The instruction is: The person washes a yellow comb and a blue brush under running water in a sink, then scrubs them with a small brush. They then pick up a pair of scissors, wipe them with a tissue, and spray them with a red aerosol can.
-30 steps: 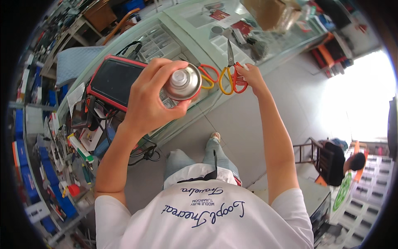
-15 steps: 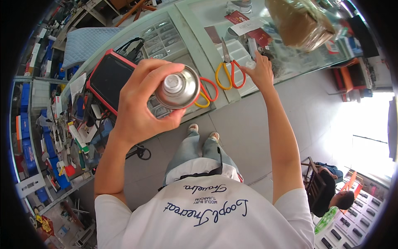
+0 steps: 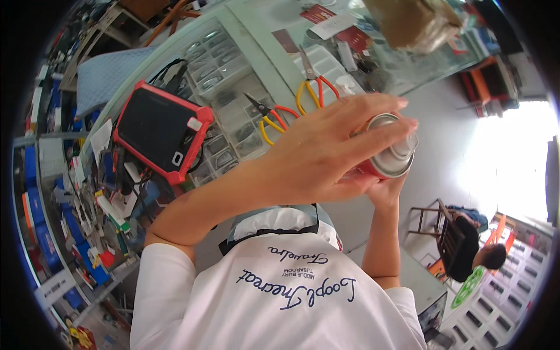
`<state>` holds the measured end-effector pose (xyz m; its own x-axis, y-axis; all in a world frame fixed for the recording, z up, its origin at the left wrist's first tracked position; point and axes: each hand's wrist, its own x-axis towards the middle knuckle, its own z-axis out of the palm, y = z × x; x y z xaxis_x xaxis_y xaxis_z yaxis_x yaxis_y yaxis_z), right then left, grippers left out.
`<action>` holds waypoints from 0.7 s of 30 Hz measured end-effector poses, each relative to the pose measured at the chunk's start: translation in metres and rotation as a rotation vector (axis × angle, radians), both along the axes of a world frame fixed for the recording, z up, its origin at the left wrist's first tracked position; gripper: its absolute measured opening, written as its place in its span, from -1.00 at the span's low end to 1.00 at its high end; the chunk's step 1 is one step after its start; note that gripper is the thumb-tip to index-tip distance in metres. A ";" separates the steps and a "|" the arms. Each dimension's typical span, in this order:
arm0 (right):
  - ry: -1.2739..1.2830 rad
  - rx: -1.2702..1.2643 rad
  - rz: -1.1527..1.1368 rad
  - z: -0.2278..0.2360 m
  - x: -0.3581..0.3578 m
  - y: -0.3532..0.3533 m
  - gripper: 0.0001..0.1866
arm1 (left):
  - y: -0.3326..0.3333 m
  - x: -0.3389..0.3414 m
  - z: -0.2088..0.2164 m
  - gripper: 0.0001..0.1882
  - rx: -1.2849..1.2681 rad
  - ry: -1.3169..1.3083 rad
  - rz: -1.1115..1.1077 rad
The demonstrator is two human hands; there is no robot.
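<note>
My left hand [image 3: 318,154] reaches across to the right, its fingers wrapped over the silver domed top of a red aerosol can [image 3: 398,158]. Just below and behind the can is my right hand [image 3: 389,189]; its fingers are hidden by the can and the left hand, so I cannot tell whether it grips anything. Beyond the left hand, scissors [image 3: 310,79] with one yellow and one red handle lie on the glass counter. A smaller cutting tool [image 3: 265,112] with dark jaws and similar handles rests to their left.
A red-framed tablet device [image 3: 160,131] sits on the glass counter [image 3: 265,49], which has trays of small parts under it. A brown package in clear wrap [image 3: 414,26] stands at the far right. Cluttered shelves [image 3: 44,233] line the left; a person [image 3: 466,245] sits at the lower right.
My left hand has carried the aerosol can to the right, uncovering the tablet and the smaller cutting tool. My right hand has drawn back from the counter to the can.
</note>
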<state>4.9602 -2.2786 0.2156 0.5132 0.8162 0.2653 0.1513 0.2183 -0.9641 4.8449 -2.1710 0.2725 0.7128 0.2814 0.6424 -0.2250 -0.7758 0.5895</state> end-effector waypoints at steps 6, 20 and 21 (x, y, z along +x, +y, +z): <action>-0.016 -0.179 -0.124 -0.023 0.007 -0.049 -0.14 | 0.063 -0.007 -0.096 -0.69 -0.222 0.345 0.516; 0.649 0.186 -0.074 -0.029 -0.010 -0.120 -0.17 | 0.116 0.016 -0.188 -0.86 -0.920 0.383 0.290; 0.698 0.240 -0.038 -0.029 -0.011 -0.121 -0.17 | 0.106 0.014 -0.183 -0.85 -0.975 0.332 0.218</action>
<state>4.9494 -2.4000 0.1869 0.6549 0.7549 0.0355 -0.4678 0.4418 -0.7655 4.8588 -2.0652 0.0897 0.6833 0.7146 -0.1496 0.1499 0.0631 0.9867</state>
